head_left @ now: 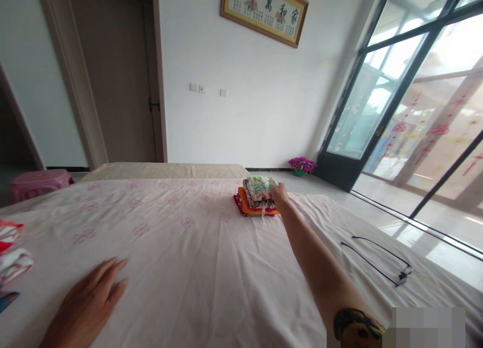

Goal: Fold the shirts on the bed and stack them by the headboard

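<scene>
A small stack of folded cloths point(259, 196) lies near the far side of the bed-like surface. Its top piece is a white cloth with a green and orange print, and orange and dark red cloths show beneath it. White threads hang from the front of the stack. At the right edge of the top cloth, my right hand point(278, 192) is closed on it, the arm stretched out. My left hand point(88, 295) rests on the pale sheet point(181, 277) at lower left, fingers extended and holding nothing.
Red-and-white cloths point(13, 260) lie at the left edge, partly out of view. Dark-framed glasses point(381, 262) lie on the right of the sheet. A pink stool point(42, 182) stands at far left. Magenta flowers point(302, 164) stand on the floor by the glass door point(370, 106).
</scene>
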A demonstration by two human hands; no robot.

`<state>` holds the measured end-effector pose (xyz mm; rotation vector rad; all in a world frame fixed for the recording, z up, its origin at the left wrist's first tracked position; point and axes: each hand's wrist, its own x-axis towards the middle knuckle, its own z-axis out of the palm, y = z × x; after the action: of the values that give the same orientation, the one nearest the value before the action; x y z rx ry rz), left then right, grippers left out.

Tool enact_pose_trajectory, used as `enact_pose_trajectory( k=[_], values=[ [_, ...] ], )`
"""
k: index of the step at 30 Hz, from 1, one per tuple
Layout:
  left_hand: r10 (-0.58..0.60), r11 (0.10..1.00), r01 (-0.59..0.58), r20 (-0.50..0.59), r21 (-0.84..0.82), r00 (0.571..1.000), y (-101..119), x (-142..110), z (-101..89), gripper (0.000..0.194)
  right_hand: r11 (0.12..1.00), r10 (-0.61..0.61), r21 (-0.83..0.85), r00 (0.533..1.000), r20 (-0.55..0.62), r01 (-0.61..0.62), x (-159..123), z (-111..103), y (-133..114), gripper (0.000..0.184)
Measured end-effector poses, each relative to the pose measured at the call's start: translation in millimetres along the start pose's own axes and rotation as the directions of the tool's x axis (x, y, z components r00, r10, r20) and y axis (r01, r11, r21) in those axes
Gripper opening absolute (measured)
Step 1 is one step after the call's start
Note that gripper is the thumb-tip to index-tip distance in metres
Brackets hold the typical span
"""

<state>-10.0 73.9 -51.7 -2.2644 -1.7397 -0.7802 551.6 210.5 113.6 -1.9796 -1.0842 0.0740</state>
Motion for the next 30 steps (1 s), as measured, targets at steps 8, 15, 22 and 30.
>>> enact_pose_trajectory(
  k=[8, 15, 22, 30],
  values=[
    [0.026, 1.000, -0.026, -0.018, -0.002, 0.999, -2.3, 0.8, 2.4, 0.049, 0.797, -0.383, -0.425, 0.903, 0.192, 0.429, -11.6, 15.5, -26.0, 0.057],
    [0.021, 1.000, -0.021, -0.023, -0.001, 1.000, -7.3, -1.1, 7.2, 0.047, 0.698, -0.257, -0.469, 0.801, 0.540, 0.540, 4.7, 49.9, -14.3, 0.061],
    [0.005, 1.000, -0.005, 0.000, -0.006, 1.000, -4.3, -0.4, 3.3, 0.047, 0.711, -0.272, -0.464, 0.815, 0.512, 0.528, 0.1, 41.0, -19.3, 0.059],
    [0.024, 0.999, -0.025, 0.006, 0.025, 1.000, 2.0, 2.3, -1.9, 0.052, 0.641, -0.614, -0.304, 0.709, 0.347, 0.705, -96.4, 32.9, -46.7, 0.043]
  ],
)
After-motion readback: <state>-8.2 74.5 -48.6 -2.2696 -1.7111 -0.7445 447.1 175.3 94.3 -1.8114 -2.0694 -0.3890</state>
